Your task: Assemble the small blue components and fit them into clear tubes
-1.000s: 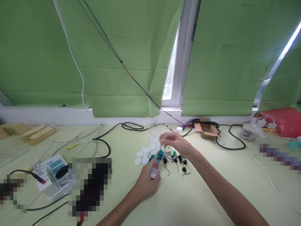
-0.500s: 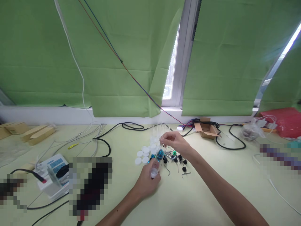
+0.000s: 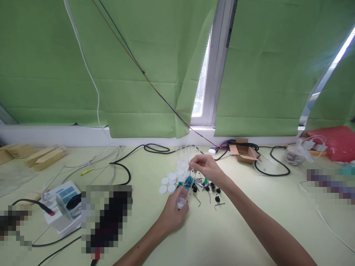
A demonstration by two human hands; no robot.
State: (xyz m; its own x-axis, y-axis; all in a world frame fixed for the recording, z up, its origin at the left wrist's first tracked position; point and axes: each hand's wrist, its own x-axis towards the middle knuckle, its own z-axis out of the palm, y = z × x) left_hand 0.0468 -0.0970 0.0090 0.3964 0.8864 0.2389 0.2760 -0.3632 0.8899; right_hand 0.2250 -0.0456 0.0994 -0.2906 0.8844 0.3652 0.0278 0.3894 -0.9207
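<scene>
My left hand (image 3: 175, 210) is wrapped around a clear plastic tube (image 3: 184, 193), which tilts up and away from me with its white-capped end (image 3: 181, 203) lowest. A blue piece (image 3: 189, 181) shows at the tube's upper part; whether it lies inside or behind the wall I cannot tell. Over the upper end, my right hand (image 3: 203, 165) has its fingertips pinched together on something thin, too small to name. White round caps (image 3: 165, 181) lie left of the tube. To its right are black knobs (image 3: 217, 199), a green piece (image 3: 205, 180) and hex keys (image 3: 220, 205).
More clear tubes (image 3: 188, 151) stand behind the hands, with a single white cap (image 3: 212, 152) nearby. An open cardboard box (image 3: 245, 155) sits at the back right among black cables (image 3: 273, 173). On the left are a white power box (image 3: 62, 205) and yellowish cartons (image 3: 50, 159).
Both hands keep nearly the same place and hold. The left hand and the tube have shifted very slightly.
</scene>
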